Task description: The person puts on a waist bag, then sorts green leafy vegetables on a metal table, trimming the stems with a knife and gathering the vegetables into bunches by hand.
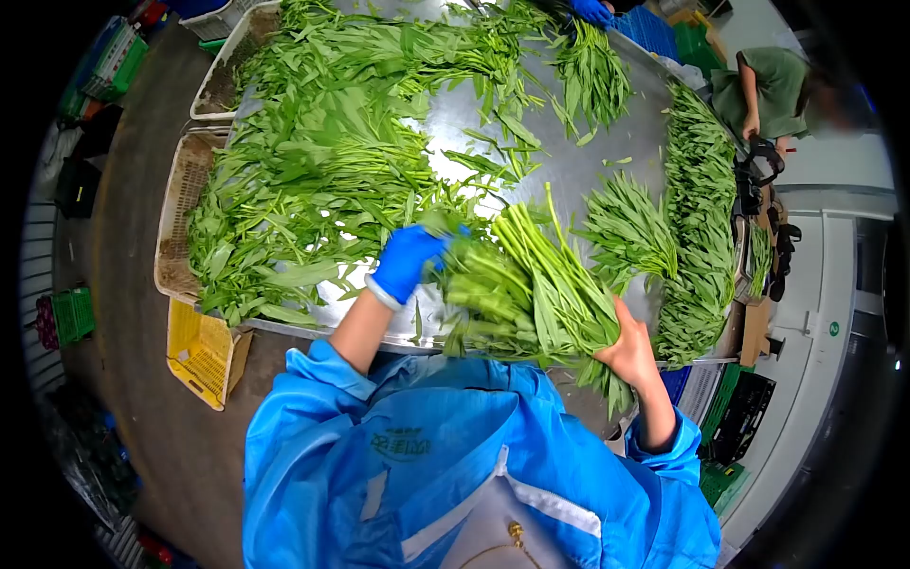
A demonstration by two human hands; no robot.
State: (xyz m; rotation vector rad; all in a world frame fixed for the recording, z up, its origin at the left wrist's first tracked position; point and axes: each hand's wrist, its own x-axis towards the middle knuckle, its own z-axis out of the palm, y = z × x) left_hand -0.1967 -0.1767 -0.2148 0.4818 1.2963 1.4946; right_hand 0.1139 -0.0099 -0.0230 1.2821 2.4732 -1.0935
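A bunch of water spinach (559, 275) lies tilted over the near table edge, its pale cut stems pointing up and away. My bare right hand (628, 346) is closed around its leafy end. On my left hand (408, 261) is a blue glove, with blurred fingers curled on a few greens at the bunch's left side. The leaves between my hands are smeared by motion. Left of my gloved hand spreads a big loose heap of water spinach (332, 161). A separate bunch (630, 228) rests on the table to the right of the held one.
The metal table (464, 123) carries a long row of bunches (700, 228) along its right side. Dirty white crates (180, 218) and a yellow crate (204, 356) stand at the left. A co-worker's blue-gloved hand (592, 11) touches greens at the far edge. Another person (773, 95) stands at right.
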